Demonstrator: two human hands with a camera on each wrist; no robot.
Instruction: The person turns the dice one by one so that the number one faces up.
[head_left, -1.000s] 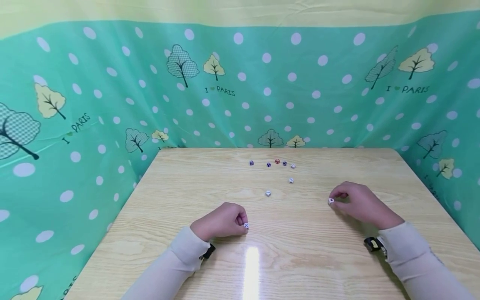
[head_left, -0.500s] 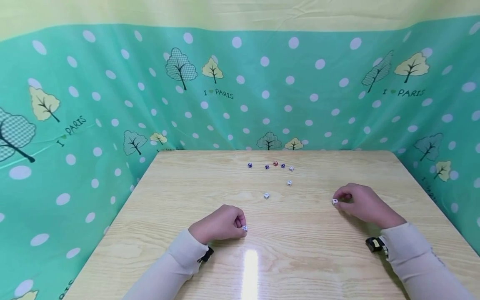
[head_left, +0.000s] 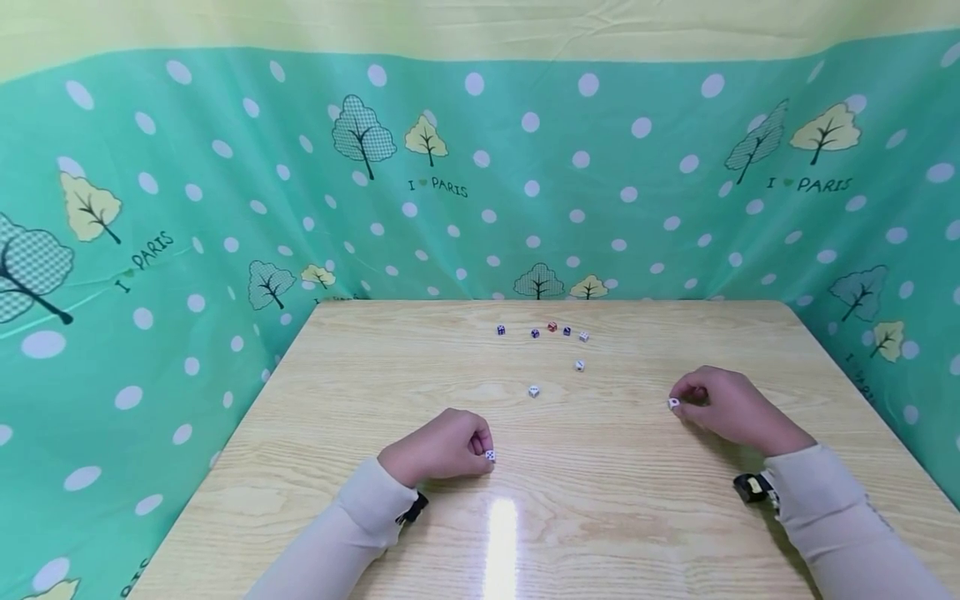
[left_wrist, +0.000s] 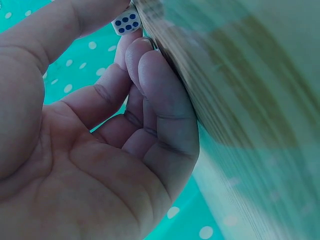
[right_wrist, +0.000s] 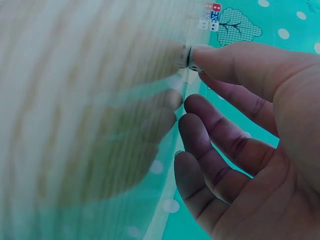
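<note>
At the table's middle left, the left hand [head_left: 441, 447] pinches a white die [head_left: 490, 456] between thumb and index finger; the left wrist view shows blue pips on this die [left_wrist: 127, 21]. Farther right, the right hand [head_left: 729, 406] pinches another white die [head_left: 673, 403] at the tabletop, and in the right wrist view its thumb covers part of the die [right_wrist: 196, 58]. Between and beyond the hands lie two white dice, one nearer [head_left: 534, 391] and one farther back [head_left: 580, 366].
Near the back edge of the wooden table [head_left: 360, 375] stand several dice: a dark blue one [head_left: 501, 330] on the left, two more dark blue ones, a red one [head_left: 552, 327] and a white one [head_left: 583, 337]. A green dotted curtain [head_left: 450, 167] surrounds the table.
The right hand has moved slightly to the right with its die. The left hand keeps its pinch at about the same spot; the whole view has shifted slightly.
</note>
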